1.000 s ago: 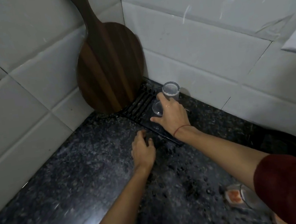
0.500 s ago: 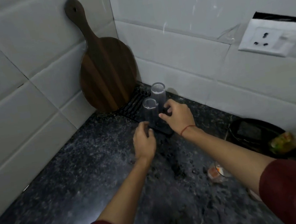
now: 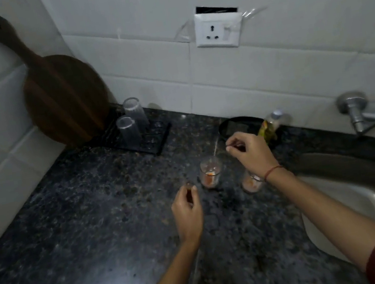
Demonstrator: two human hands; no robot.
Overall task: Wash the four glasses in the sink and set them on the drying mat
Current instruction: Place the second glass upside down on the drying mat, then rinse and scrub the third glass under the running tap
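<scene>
Two clear glasses [image 3: 128, 130] [image 3: 135, 112] stand upside down on the black ribbed drying mat [image 3: 154, 139] in the counter's corner. Two dirty glasses with orange residue stand on the dark granite counter: one [image 3: 210, 172] in front of my hands, the other [image 3: 251, 182] partly hidden under my right wrist. My left hand [image 3: 187, 212] hovers over the counter just left of the nearer dirty glass, fingers loosely curled, holding nothing. My right hand [image 3: 250, 153] hangs above and between the dirty glasses, fingers apart and empty. The steel sink [image 3: 349, 190] lies at the right.
A wooden paddle board [image 3: 63, 97] leans in the tiled corner behind the mat. A black dish [image 3: 240, 125] with a sponge and a small bottle [image 3: 270, 125] sit at the back wall. A tap [image 3: 367, 115] juts out above the sink; a wall socket [image 3: 218, 29] is above.
Both hands have left the mat and the upturned glasses and moved right and toward me, over the dirty glasses. The view has swung right, showing the sink and tap.
</scene>
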